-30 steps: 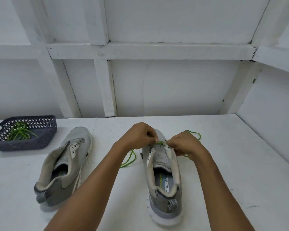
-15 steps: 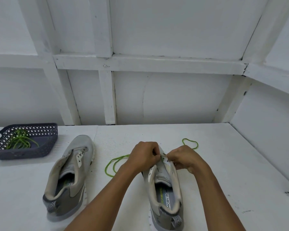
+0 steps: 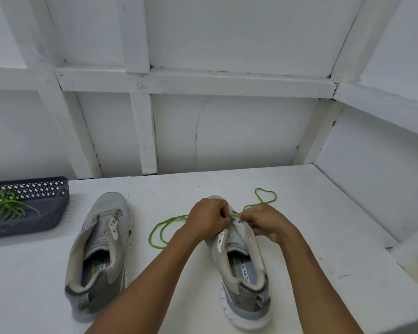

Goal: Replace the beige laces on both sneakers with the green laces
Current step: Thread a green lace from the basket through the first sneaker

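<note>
**Eyelet work on grey sneaker (image 3: pixel 244 273)**

Left hand (image 3: pixel 209 219) and right hand (image 3: pixel 267 221) curled, fingertips pinching green lace (image 3: pixel 150 237) over the front eyelets, knuckles close together. Lace trails off both sides onto white table (image 3: pixel 311 237): long loop on the left, smaller loop on the right past the toe. Second sneaker (image 3: pixel 99 249), unlaced, stands to the left. Beyond it, dark basket (image 3: pixel 46 220) holds spare green laces (image 3: pixel 5 208).
</note>
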Demonstrator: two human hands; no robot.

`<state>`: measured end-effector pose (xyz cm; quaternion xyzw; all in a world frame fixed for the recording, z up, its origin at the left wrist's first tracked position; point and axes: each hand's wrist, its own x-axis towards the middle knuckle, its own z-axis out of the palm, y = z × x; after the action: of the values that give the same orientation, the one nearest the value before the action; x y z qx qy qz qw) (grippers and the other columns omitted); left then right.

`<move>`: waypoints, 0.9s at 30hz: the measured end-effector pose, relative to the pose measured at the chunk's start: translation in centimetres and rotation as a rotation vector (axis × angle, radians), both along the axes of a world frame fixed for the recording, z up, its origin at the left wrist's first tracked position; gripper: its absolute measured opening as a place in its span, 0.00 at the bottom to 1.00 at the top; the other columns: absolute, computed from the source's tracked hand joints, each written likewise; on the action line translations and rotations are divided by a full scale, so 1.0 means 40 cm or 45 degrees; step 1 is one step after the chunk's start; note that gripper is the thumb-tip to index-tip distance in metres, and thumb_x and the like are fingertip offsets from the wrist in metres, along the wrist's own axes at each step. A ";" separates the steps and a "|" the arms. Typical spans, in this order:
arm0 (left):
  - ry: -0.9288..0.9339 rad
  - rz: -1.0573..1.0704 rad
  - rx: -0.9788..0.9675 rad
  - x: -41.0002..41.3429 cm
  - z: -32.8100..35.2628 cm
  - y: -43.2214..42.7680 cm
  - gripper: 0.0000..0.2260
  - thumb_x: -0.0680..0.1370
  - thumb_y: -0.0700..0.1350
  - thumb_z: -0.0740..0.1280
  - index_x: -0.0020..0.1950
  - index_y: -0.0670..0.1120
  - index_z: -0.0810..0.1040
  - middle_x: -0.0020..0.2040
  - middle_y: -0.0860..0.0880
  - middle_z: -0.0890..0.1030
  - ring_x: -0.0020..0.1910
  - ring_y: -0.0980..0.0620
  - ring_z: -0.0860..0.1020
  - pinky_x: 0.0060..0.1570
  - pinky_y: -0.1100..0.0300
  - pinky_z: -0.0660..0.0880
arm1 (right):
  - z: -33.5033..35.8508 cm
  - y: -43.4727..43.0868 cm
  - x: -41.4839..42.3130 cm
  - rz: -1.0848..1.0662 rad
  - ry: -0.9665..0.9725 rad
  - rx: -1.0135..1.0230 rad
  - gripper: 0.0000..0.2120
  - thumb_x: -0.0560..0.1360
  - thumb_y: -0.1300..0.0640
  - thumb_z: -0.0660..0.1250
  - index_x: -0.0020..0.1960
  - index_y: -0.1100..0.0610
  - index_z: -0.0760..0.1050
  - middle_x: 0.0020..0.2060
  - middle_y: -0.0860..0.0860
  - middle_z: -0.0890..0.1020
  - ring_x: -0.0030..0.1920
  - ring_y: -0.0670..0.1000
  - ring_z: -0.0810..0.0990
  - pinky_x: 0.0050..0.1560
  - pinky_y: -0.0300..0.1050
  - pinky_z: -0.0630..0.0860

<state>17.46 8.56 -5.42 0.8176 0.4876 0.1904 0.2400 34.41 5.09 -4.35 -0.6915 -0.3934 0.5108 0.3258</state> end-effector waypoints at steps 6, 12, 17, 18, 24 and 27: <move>0.048 -0.066 0.024 0.015 -0.003 -0.009 0.01 0.74 0.44 0.70 0.43 0.49 0.82 0.43 0.50 0.83 0.44 0.49 0.79 0.40 0.60 0.72 | -0.031 -0.015 0.001 0.010 0.130 0.068 0.06 0.76 0.58 0.71 0.48 0.62 0.81 0.41 0.56 0.83 0.40 0.51 0.82 0.38 0.41 0.78; -0.068 -0.077 -0.122 -0.007 0.026 0.006 0.09 0.72 0.39 0.72 0.46 0.51 0.77 0.48 0.50 0.83 0.47 0.51 0.80 0.46 0.59 0.76 | -0.032 0.001 -0.021 -0.161 0.224 0.170 0.07 0.79 0.65 0.63 0.44 0.59 0.75 0.38 0.54 0.83 0.32 0.48 0.80 0.31 0.40 0.76; -0.032 -0.011 -0.134 -0.057 0.067 0.040 0.11 0.71 0.36 0.70 0.51 0.48 0.81 0.49 0.53 0.82 0.41 0.59 0.76 0.35 0.72 0.69 | -0.022 0.034 0.048 -0.598 0.988 0.257 0.11 0.81 0.67 0.55 0.41 0.61 0.69 0.29 0.57 0.75 0.28 0.54 0.77 0.31 0.49 0.81; -0.012 0.007 -0.116 -0.070 0.076 0.045 0.11 0.71 0.36 0.69 0.51 0.48 0.81 0.49 0.53 0.82 0.40 0.61 0.75 0.33 0.74 0.67 | -0.020 0.039 0.064 -0.597 0.923 0.270 0.11 0.80 0.67 0.56 0.39 0.60 0.68 0.26 0.53 0.70 0.25 0.51 0.70 0.28 0.46 0.77; 0.048 0.209 0.017 -0.117 0.112 0.073 0.11 0.72 0.35 0.66 0.49 0.49 0.81 0.50 0.54 0.81 0.43 0.57 0.77 0.40 0.64 0.73 | -0.007 0.030 0.099 0.503 -0.267 0.174 0.06 0.74 0.56 0.73 0.41 0.58 0.81 0.27 0.46 0.71 0.26 0.43 0.67 0.26 0.34 0.62; 0.002 0.317 0.087 -0.123 0.123 0.076 0.07 0.75 0.38 0.68 0.48 0.49 0.81 0.47 0.54 0.81 0.44 0.56 0.77 0.41 0.63 0.73 | -0.013 0.035 0.073 0.513 -0.176 0.367 0.05 0.76 0.61 0.70 0.41 0.59 0.79 0.32 0.45 0.80 0.33 0.41 0.76 0.32 0.32 0.69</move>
<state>12.55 11.60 -0.49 0.7587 0.5787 0.2344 0.1860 37.31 6.48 -4.86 -0.5790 -0.6133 0.4554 0.2849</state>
